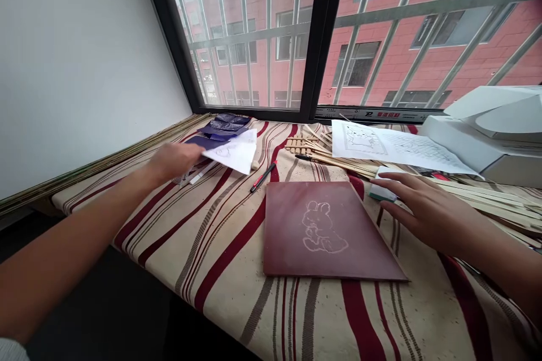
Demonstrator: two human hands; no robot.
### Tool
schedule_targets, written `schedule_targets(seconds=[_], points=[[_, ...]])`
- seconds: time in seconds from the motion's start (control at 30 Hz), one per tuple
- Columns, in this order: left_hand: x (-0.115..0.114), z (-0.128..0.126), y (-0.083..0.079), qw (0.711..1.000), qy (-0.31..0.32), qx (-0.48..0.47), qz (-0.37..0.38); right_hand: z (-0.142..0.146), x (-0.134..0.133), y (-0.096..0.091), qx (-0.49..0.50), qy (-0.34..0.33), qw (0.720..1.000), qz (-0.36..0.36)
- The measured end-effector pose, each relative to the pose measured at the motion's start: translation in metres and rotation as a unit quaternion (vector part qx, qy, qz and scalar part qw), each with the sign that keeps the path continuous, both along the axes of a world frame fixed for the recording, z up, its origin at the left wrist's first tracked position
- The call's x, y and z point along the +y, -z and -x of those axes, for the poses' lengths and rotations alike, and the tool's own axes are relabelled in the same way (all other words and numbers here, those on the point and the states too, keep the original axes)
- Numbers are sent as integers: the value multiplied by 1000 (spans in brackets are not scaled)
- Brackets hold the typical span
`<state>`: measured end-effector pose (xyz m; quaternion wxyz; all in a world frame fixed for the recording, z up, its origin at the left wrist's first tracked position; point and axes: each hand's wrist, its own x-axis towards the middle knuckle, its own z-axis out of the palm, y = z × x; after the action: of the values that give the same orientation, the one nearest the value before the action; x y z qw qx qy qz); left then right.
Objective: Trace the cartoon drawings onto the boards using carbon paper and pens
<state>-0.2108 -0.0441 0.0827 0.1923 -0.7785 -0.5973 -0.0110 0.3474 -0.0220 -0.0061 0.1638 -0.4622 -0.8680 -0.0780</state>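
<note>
My left hand is closed on the corner of a white sheet of paper with a faint drawing. Dark blue carbon paper lies beside and behind that sheet. At the right, my right hand has its fingers stretched out over a small white and green block, perhaps an eraser; whether they press on it I cannot tell. Between my hands lies a flat dark red board bearing a pale outline of a rabbit-like figure. A red and black pen rests left of the board's far corner.
Bamboo strips spread along the right side, near a black pen. A long printed sheet leans toward a white box. The striped cloth covers the surface up to a barred window. Long thin sticks line the left wall.
</note>
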Motion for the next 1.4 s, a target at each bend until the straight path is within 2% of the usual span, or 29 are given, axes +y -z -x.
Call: schedule_targets(seconds=[0.1, 0.2, 0.27, 0.33, 0.4, 0.47, 0.57, 0.6, 0.67, 0.8, 0.93, 1.0, 1.1, 1.17, 1.23, 1.27, 1.3, 1.33, 1.4], points=[[9, 9, -38, 990, -113, -7, -84, -4, 2, 0, 11, 0, 1000, -4], [8, 25, -58, 969, -210, -10, -132, -1, -2, -5, 27, -2, 1000, 10], [2, 39, -60, 954, -269, -12, -133, 9, -9, -10, 53, -17, 998, 28], [-7, 53, -57, 939, -327, -16, -101, 25, -20, -15, 87, -57, 993, 54], [-15, 61, -52, 922, -385, -26, -23, 44, -33, -19, 76, -115, 985, 106], [-19, 59, -46, 912, -399, -47, 81, 62, -44, -22, 39, -160, 977, 134], [-10, 32, -32, 926, -308, -99, 197, 76, -54, -26, 19, -179, 976, 125], [-3, 18, -25, 933, -270, -115, 208, 78, -55, -27, 18, -181, 976, 120], [18, -15, -10, 942, -233, -114, 212, 77, -55, -28, 15, -185, 976, 113], [66, -67, 16, 955, -205, -74, 200, 71, -52, -29, 7, -193, 975, 106], [92, -84, 23, 957, -207, -48, 200, 68, -52, -32, 3, -194, 976, 96], [94, -85, 22, 959, -204, -45, 192, 68, -53, -33, 0, -195, 977, 91], [82, -92, 16, 972, -185, -55, 135, 69, -54, -35, 6, -199, 976, 89], [65, -108, 10, 983, -153, -75, 73, 70, -55, -37, 39, -189, 976, 104], [44, -135, 4, 989, -94, -106, 51, 72, -56, -39, 124, -152, 969, 150], [32, -152, 1, 989, -54, -124, 55, 74, -58, -41, 187, -128, 955, 189], [21, -170, -1, 987, -9, -142, 69, 77, -59, -41, 261, -105, 929, 239], [11, -188, -1, 983, 36, -157, 88, 81, -60, -42, 343, -91, 888, 291], [-5, -220, 1, 963, 135, -187, 142, 92, -63, -40, 490, -94, 775, 389]])
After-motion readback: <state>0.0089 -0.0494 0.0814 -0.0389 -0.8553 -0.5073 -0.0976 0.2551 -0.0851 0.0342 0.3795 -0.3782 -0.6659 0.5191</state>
